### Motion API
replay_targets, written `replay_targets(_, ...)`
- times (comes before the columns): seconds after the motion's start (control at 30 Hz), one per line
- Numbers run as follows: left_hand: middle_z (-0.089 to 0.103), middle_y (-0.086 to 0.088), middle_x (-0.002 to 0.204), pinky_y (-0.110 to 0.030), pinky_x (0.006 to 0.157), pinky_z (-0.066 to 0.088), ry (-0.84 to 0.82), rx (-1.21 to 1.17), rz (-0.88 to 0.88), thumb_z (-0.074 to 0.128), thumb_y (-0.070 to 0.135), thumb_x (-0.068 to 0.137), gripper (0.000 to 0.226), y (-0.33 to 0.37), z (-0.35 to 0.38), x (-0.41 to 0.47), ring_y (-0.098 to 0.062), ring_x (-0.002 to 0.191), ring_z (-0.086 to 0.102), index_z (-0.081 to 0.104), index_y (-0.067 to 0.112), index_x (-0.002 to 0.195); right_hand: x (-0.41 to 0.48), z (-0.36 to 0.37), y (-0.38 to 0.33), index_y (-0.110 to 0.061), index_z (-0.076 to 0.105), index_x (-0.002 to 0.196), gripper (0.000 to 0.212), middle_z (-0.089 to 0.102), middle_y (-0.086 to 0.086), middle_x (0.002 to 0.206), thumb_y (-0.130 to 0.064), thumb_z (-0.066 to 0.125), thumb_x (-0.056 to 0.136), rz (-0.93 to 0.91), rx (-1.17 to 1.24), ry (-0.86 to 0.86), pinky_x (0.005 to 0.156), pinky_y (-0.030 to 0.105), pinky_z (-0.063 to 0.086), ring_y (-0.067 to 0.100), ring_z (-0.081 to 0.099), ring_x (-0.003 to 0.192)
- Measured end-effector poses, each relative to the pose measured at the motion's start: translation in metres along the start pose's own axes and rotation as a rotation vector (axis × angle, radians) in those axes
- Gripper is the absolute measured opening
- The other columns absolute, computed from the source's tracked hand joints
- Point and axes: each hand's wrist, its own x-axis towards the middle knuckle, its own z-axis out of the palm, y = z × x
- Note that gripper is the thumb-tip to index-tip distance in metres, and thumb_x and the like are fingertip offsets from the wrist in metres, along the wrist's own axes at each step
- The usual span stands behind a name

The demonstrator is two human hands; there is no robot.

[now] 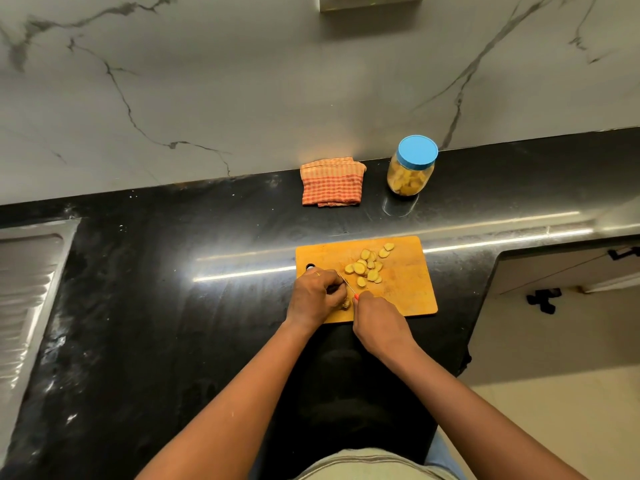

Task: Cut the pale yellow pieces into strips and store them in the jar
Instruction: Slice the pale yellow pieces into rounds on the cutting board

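**Q:** How are the two hands disposed?
**A:** The left hand (pixel 317 296), fingers curled, holds a pale yellow piece (pixel 345 304) down on the cutting board (pixel 412 292). The right hand (pixel 377 320) grips a knife (pixel 355 296), fingers closed round the handle. The thin blade runs just beside the left fingertips.

**Q:** Where does the other material lie?
**A:** A heap of cut slices (pixel 369 266) rests on the board beyond and to the right of the fingers, apart from them. The jar (pixel 410 174), blue lid on and part-filled with pale pieces, stands well beyond the fingers on the black counter (pixel 173 306). A folded checked cloth (pixel 332 183) lies near its left.
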Motion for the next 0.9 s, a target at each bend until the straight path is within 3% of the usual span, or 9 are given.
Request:
replay_targets(0.13,0.066,0.002,0.066,-0.030,0.061,0.048,-0.001,0.020,0.004,0.070,0.019,0.077,0.011,0.001,0.001,0.000,-0.015,0.065,0.055,0.067,0.012,0.068,0.006,-0.004,-0.005,-0.011,0.054,0.107,0.020,0.065,0.010,0.101,-0.021,0.037,0.102,0.011,-0.005,-0.026,0.063,0.030,0.040,0.027,0.064,0.090)
replay_targets(0.43,0.064,0.001,0.066,-0.029,0.058,0.046,0.007,0.026,-0.012,0.075,0.017,0.078,0.015,0.003,0.000,-0.002,-0.013,0.067,0.051,0.064,0.014,0.068,-0.013,0.007,0.015,-0.017,0.051,0.105,0.024,0.055,-0.001,0.083,-0.031,0.033,0.104,0.048,-0.013,-0.021,0.060,0.031,0.046,0.016,0.056,0.072)
replay_targets(0.57,0.064,0.002,0.066,-0.030,0.059,0.047,0.015,0.012,-0.023,0.077,0.014,0.076,0.015,0.005,-0.001,-0.003,-0.013,0.066,0.052,0.064,0.013,0.067,-0.006,0.004,0.012,-0.016,0.052,0.105,0.027,0.057,0.001,0.084,-0.034,0.031,0.104,0.031,-0.007,-0.005,0.062,0.033,0.048,0.019,0.058,0.074)
replay_targets(0.73,0.072,-0.001,0.085,-0.029,0.068,0.052,0.006,-0.034,-0.037,0.077,0.014,0.076,0.008,0.006,-0.004,-0.001,-0.015,0.077,0.061,0.070,0.009,0.078,-0.004,0.000,0.018,-0.015,0.054,0.105,0.033,0.062,0.005,0.089,-0.037,0.029,0.104,0.044,0.046,0.008,0.063,0.035,0.051,0.021,0.060,0.076)
replay_targets(0.9,0.071,0.000,0.081,-0.030,0.069,0.054,-0.006,-0.055,-0.051,0.077,0.018,0.078,0.011,0.005,-0.012,-0.001,-0.013,0.076,0.061,0.075,0.013,0.087,-0.012,0.002,0.028,-0.018,0.054,0.103,0.034,0.062,0.001,0.085,-0.041,0.029,0.104,0.048,0.065,0.011,0.066,0.036,0.054,0.017,0.060,0.073)
